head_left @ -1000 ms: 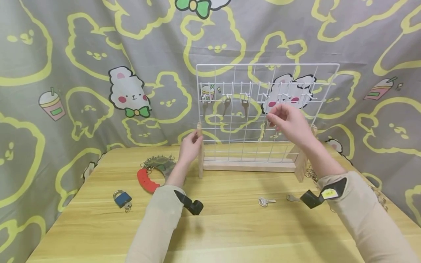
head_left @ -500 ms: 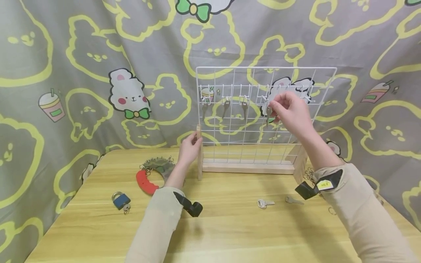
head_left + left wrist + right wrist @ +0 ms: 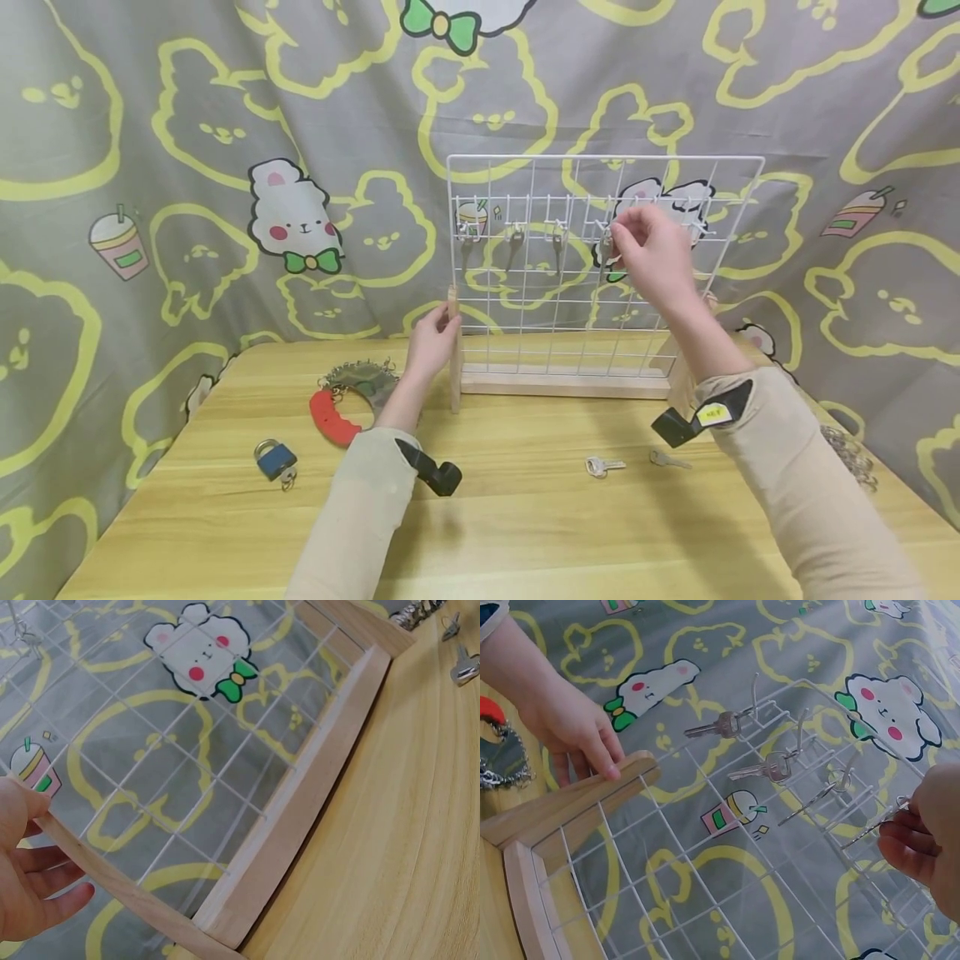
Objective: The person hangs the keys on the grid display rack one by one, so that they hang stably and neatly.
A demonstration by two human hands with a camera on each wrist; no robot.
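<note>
In the head view a white wire grid rack (image 3: 566, 385) with wooden feet stands at the back of the table. My left hand (image 3: 432, 342) grips its left wooden upright (image 3: 454, 367), thumb on the near side in the left wrist view. Pinched in my right hand (image 3: 657, 257) is a small metal key (image 3: 864, 832), its blade pointing down, right at the fourth hook from the left. The fingers partly hide its ring and that hook's tip. One key hangs from each of the three hooks further left: a first (image 3: 718, 726), a second (image 3: 765, 768) and a third (image 3: 810, 802).
Two loose keys lie on the table, one silver key (image 3: 604, 467) beside a duller key (image 3: 669, 459). At left are a blue padlock (image 3: 276, 460) and handcuffs with a red cover (image 3: 332, 419). A metal chain heap (image 3: 847, 457) lies at the right edge. A patterned curtain hangs behind.
My right hand has risen with the key from below the hook row up to the fourth hook, and moved slightly left at the end. The left hand still grips the upright.
</note>
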